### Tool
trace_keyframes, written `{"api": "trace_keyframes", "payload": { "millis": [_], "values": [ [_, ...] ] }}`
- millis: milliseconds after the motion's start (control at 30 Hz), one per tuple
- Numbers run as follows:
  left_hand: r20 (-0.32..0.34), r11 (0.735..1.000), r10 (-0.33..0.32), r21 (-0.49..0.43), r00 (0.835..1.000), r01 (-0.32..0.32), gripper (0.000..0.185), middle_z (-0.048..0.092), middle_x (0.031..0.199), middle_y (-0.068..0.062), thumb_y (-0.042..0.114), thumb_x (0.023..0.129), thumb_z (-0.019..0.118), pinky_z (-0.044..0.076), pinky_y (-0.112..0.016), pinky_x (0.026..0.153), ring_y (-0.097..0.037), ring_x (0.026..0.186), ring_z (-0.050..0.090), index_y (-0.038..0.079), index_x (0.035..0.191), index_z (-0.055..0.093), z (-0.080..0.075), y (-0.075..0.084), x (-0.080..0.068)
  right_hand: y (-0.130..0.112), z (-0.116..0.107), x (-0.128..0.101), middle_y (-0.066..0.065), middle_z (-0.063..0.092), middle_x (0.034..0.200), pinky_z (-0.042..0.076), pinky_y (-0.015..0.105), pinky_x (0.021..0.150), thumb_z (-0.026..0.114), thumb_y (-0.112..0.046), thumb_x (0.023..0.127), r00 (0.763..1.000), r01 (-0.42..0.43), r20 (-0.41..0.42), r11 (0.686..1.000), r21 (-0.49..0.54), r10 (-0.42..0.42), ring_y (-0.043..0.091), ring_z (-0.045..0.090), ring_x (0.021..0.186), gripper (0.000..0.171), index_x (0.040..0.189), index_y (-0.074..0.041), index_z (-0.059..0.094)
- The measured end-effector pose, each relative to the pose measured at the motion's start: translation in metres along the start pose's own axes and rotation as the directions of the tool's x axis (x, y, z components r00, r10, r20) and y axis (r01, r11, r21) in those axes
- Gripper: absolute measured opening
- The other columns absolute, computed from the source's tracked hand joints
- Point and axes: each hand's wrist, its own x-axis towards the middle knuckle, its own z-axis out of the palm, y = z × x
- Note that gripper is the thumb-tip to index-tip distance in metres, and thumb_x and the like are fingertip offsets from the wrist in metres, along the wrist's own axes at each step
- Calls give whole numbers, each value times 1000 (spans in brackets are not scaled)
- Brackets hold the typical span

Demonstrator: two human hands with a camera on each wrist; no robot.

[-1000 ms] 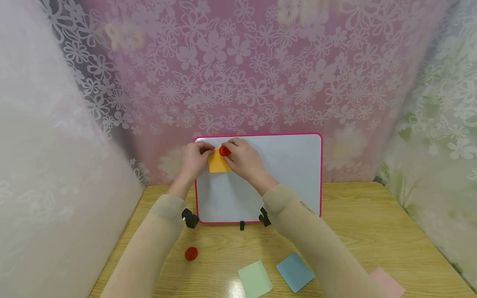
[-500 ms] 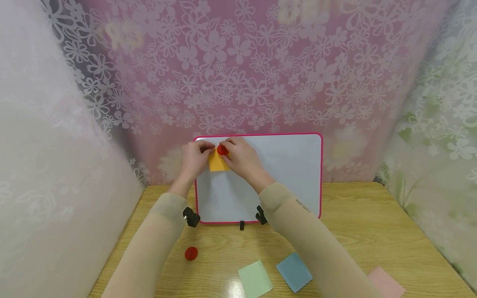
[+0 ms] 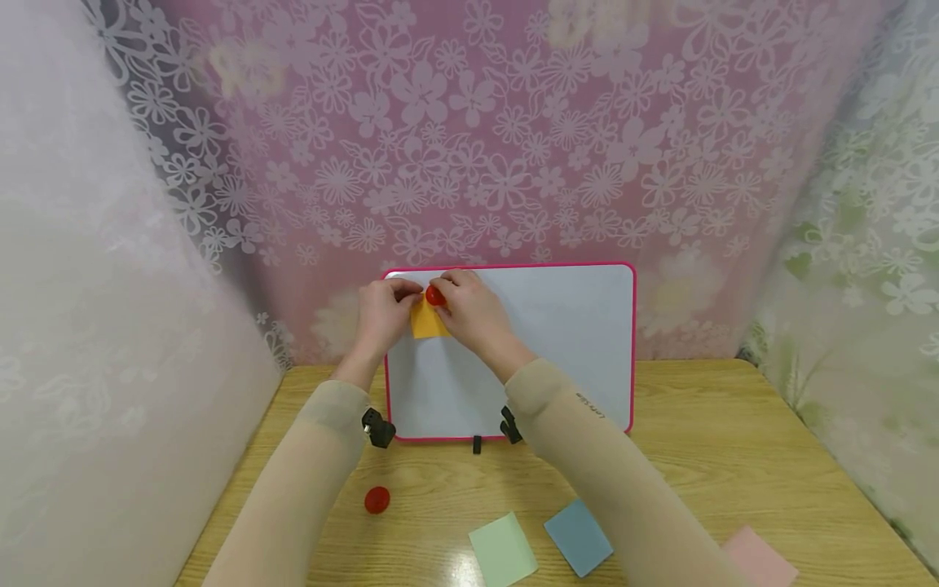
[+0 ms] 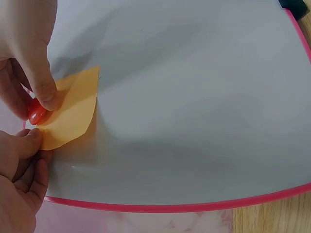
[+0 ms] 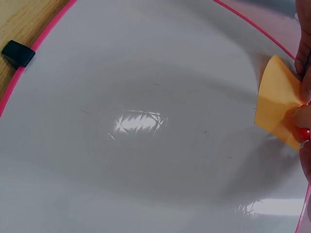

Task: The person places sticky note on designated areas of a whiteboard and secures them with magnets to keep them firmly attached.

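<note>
Flowery backdrop point(image 3: 506, 147) rises behind the whiteboard point(image 3: 572, 334); the right hand point(image 3: 473, 306), pinching a red disc point(image 3: 434, 295) at the orange note's point(image 3: 427, 325) upper edge, has shifted slightly toward the left hand point(image 3: 381, 314) pinching the note's corner, so the disc seems nearly placed

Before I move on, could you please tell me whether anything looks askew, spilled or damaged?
The orange note bows outward instead of lying flat against the whiteboard, whose surface shows a few thin dark marks; I see nothing spilled.
</note>
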Motion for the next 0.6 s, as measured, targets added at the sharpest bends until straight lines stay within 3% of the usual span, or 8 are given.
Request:
{"api": "trace_keyframes", "payload": {
  "millis": [600],
  "values": [
    [-5, 1000, -3, 16, 1000, 3, 13, 79, 104, -15, 6, 101, 75, 63, -38, 86, -29, 95, 75, 0, 110, 82, 0, 0, 0, -3, 4, -1, 11, 67, 130, 52, 35, 109, 80, -17, 99, 1000, -15, 11, 1000, -14, 16, 28, 60, 123, 38, 134, -5, 72]
  ]
}}
